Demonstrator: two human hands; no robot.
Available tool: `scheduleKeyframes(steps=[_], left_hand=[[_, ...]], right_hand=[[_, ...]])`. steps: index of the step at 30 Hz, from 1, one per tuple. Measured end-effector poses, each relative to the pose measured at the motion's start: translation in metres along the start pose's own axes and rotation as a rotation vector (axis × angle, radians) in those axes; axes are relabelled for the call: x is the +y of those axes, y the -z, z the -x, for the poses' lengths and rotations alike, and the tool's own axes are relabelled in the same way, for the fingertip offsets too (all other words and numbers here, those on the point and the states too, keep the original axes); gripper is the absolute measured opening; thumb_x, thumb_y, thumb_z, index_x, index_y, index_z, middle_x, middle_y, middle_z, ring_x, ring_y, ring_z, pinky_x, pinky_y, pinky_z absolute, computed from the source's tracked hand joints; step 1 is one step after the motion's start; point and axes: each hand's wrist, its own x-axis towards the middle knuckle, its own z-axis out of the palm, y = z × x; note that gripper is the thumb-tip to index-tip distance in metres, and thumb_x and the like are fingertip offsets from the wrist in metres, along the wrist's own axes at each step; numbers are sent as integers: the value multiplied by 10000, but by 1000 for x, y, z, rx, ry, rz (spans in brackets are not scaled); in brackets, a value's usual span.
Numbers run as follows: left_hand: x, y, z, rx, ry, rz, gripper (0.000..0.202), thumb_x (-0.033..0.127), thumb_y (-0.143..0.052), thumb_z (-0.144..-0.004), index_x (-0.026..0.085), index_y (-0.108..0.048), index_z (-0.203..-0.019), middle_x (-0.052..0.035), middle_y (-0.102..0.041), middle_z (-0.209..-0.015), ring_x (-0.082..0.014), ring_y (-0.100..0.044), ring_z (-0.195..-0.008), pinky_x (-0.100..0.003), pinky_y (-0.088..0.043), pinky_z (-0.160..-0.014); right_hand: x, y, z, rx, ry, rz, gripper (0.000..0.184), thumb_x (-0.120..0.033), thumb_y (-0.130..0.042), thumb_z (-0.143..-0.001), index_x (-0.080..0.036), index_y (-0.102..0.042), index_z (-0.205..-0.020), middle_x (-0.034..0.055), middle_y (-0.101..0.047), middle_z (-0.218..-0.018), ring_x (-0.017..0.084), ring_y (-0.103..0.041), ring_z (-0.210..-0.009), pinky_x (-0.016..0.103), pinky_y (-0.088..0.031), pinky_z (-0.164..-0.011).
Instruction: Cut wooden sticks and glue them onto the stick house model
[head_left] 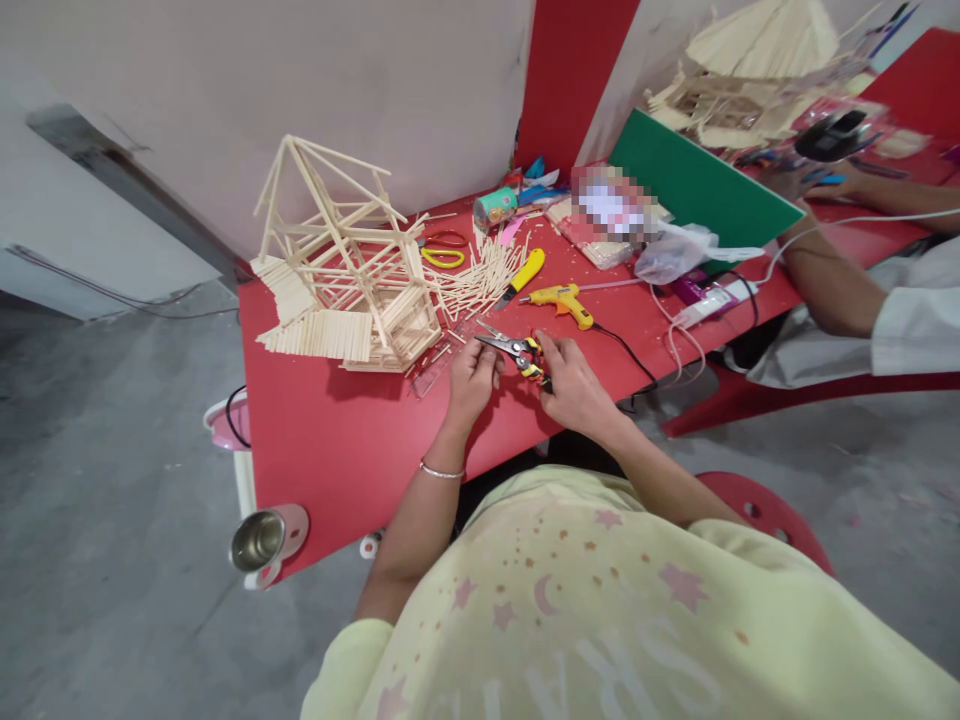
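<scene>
My right hand (576, 388) grips the yellow, red and black handles of a pair of snips (523, 352), whose blades point left and look parted. My left hand (472, 378) is closed, fingertips pinched right beside the blade tips; whatever it holds is too small to make out. To the left of both hands stands a house-like model (352, 270) built of thin wooden sticks, with an open roof frame and slatted panels. Loose wooden sticks (484, 275) lie heaped behind my hands, and short cut pieces are scattered near the model's base.
A yellow utility knife (525, 275), a yellow glue gun (562, 300) with its cord and yellow-handled scissors (442, 258) lie behind my hands. A metal cup (259, 542) sits at the red table's (322, 440) front left corner. A green board (701, 185) separates a co-worker's arms (832, 270).
</scene>
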Motion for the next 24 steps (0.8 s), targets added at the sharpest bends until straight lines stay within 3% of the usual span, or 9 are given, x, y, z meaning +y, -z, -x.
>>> scheduleKeyframes(steps=[7, 12, 16, 21, 24], left_hand=[[-2, 3, 3, -24, -27, -67, 395, 538, -575, -1002, 202, -582, -795, 36, -562, -614, -84, -451, -479, -230, -338, -484], [-2, 0, 6, -78, -28, -86, 393, 547, -563, -1007, 203, -636, -832, 27, -554, -615, -102, -486, -560, -230, -381, -561], [-2, -1, 4, -71, 24, 0, 424, 583, -578, -989, 201, -606, -807, 36, -556, -596, -84, -427, -490, -222, -344, -506], [-2, 4, -1, -18, 11, 68, 341, 537, -617, -984, 204, -675, -944, -8, -669, -795, -79, -536, -579, -205, -414, -537], [-3, 5, -3, -9, 21, 114, 303, 514, -665, -958, 214, -681, -996, -16, -701, -857, -74, -551, -591, -192, -423, -526]], right_hand=[[-1, -2, 3, -43, -63, 104, 706, -282, -596, -835, -149, -432, -1508, 204, -561, -1327, 374, -570, -1213, 516, -525, -1001], [1, -4, 6, -29, -136, 98, 585, -223, -557, -786, -176, -498, -1366, 162, -640, -1215, 343, -618, -1105, 454, -545, -879], [-2, 3, 5, -33, -53, 50, 637, -258, -576, -804, -165, -461, -1423, 179, -597, -1297, 341, -589, -1181, 476, -525, -976], [6, 6, 0, -48, -197, 160, 745, -356, -614, -851, -176, -402, -1542, 205, -562, -1387, 397, -553, -1262, 515, -548, -937], [13, 0, 0, -36, -215, 262, 740, -487, -603, -909, -192, -413, -1561, 216, -584, -1342, 415, -543, -1245, 527, -556, -897]])
